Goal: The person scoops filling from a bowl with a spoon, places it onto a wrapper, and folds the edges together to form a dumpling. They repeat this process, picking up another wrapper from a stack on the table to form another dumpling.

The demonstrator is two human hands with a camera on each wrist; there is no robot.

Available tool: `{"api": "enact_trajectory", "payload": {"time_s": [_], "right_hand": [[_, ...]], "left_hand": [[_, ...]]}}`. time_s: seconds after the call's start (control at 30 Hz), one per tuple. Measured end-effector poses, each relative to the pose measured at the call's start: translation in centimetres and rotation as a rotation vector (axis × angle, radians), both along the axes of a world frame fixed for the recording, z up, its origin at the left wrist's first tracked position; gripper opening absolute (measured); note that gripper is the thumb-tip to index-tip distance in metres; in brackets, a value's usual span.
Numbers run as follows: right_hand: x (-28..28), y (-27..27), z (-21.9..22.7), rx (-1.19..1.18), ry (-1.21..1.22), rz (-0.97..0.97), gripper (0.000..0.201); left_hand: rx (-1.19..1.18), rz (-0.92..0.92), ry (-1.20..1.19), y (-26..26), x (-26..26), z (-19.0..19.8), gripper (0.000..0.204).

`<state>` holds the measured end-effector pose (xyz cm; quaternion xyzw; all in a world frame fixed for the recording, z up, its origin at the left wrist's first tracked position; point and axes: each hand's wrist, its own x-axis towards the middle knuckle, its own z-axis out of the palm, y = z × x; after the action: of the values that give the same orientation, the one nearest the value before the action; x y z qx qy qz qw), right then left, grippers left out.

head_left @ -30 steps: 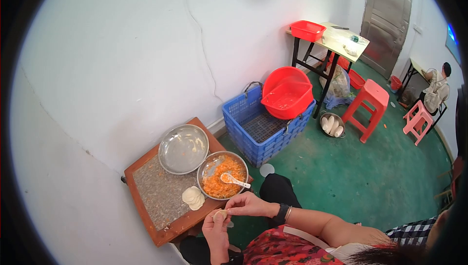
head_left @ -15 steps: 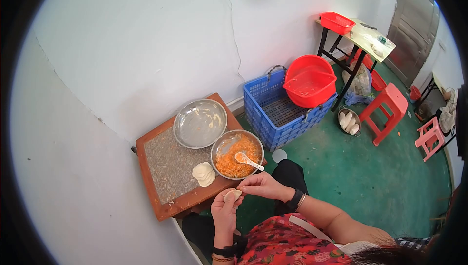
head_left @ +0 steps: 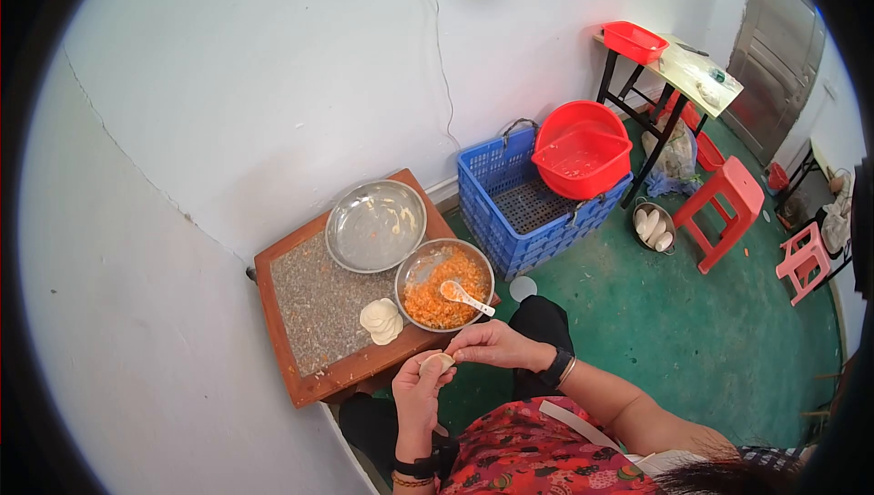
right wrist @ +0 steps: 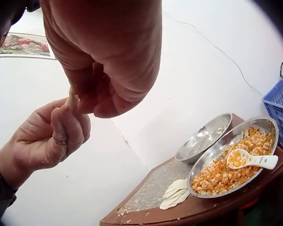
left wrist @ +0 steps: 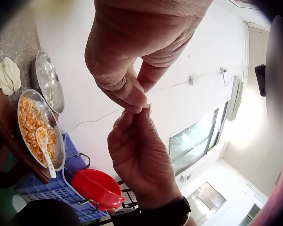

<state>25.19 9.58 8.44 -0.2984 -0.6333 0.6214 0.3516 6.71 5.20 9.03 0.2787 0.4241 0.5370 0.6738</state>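
Both hands meet in front of the small table, over the person's lap. My left hand [head_left: 417, 404] holds a folded, half-moon dumpling [head_left: 439, 362] of pale dough between thumb and fingers. At its end, the thumb and fingertips of my right hand [head_left: 496, 346] pinch the edge. In the left wrist view, the fingers largely cover the dumpling [left wrist: 134, 77]. A stack of round dough wrappers [head_left: 381, 321] lies on the tabletop near the left hand. Beside it stands a metal bowl [head_left: 411, 261] of orange and white chopped filling [head_left: 435, 299], with a white spoon [head_left: 469, 298] resting in it.
A second metal dish [head_left: 362, 254] with pale smears stands behind the filling bowl on the wood-edged table [head_left: 305, 313]. To the right are a blue crate [head_left: 519, 254] with a red basin [head_left: 583, 153], a pot of white vegetables [head_left: 653, 226] and a red stool [head_left: 724, 213].
The head view has turned, so the table and crate appear farther right and higher. Both hands stay together on the dumpling, the right fingers still at its edge.
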Motion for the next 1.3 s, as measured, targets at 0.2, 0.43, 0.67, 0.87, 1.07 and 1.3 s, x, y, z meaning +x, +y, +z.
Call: {"api": "enact_trajectory", "payload": {"time_s": [0.2,0.43,0.67,0.87,1.07,1.3], "right_hand": [[-0.1,0.0,-0.2,0.022,-0.005,-0.002,0.018],[-0.1,-0.1,0.2,0.085,-0.078,-0.033,0.017],[-0.4,-0.3,0.1,0.243,-0.194,-0.147,0.013],[-0.4,-0.5,0.4,0.319,-0.242,-0.204,0.015],[-0.3,-0.4,-0.7,-0.062,0.061,-0.098,0.020],[-0.2,-0.4,-1.1,-0.022,0.055,-0.052,0.020]], "left_hand": [[0.012,-0.006,0.042,0.0,-0.1,-0.1,0.018],[0.050,-0.018,0.119,0.0,-0.1,-0.4,0.019],[0.075,-0.054,0.187,0.0,0.1,-0.4,0.021],[0.071,-0.016,0.139,-0.2,0.4,-0.3,0.020],[-0.057,0.006,-0.047,0.0,0.0,0.3,0.018],[-0.054,-0.051,-0.108,0.0,0.0,0.1,0.018]]}}
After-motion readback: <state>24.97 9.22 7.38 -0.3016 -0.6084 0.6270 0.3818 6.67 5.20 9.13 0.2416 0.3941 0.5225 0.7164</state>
